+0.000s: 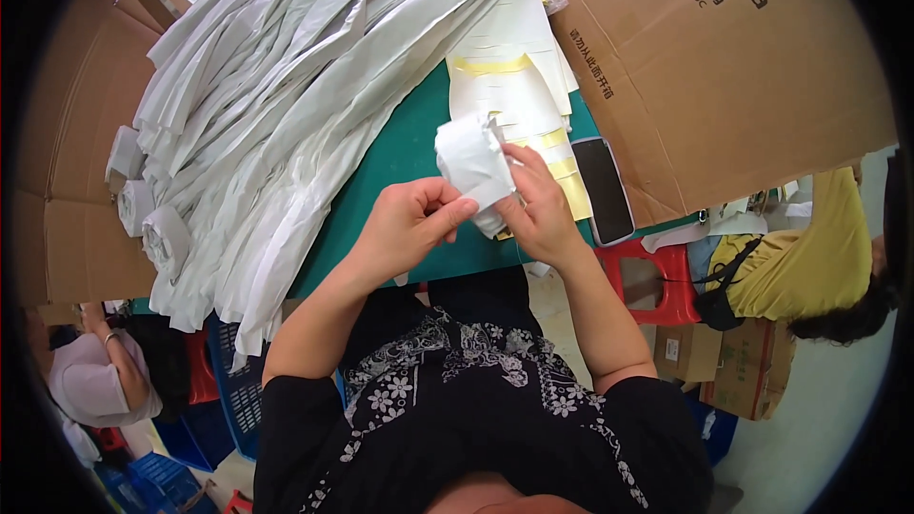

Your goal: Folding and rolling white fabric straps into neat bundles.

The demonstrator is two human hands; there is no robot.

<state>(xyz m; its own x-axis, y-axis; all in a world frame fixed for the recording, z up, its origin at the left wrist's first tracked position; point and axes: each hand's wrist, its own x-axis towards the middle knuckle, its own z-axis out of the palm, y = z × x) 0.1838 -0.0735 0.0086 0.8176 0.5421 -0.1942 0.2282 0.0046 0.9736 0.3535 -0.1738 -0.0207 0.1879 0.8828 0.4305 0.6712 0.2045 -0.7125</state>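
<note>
Right hand [543,211] has a grip on this white roll [468,154], held up over the green table [386,176] close to its near edge, while the left hand [411,225] seems to be pinching the loose flap [488,191]. If that pinch slips or tugs crooked, I'd guess the wraps could loosen or skew. Can't make out the fingertips behind the roll, and the strip heap [286,86] covers most of the table's left side.
</note>
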